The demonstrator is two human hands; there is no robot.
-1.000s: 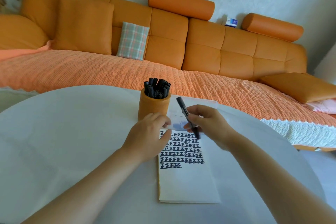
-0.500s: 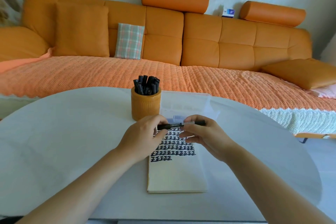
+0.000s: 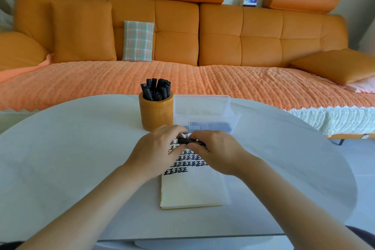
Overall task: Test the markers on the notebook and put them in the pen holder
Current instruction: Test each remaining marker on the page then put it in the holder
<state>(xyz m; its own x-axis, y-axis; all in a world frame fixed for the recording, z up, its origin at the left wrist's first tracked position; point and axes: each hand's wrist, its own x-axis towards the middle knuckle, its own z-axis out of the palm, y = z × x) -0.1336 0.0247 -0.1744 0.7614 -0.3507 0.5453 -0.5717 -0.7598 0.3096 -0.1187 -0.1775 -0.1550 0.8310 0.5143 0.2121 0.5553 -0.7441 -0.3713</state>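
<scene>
Between left hand (image 3: 156, 149) and right hand (image 3: 216, 151), the marker (image 3: 189, 141) lies crosswise, each pinching an end; holder (image 3: 156, 113) just beyond the left.

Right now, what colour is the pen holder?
The pen holder is mustard orange, with black markers standing in it. It shows best in the head view.

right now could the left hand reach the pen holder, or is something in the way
Probably yes. The pen holder stands just beyond the left hand with nothing between them, though that hand grips a marker together with the right hand.
</scene>
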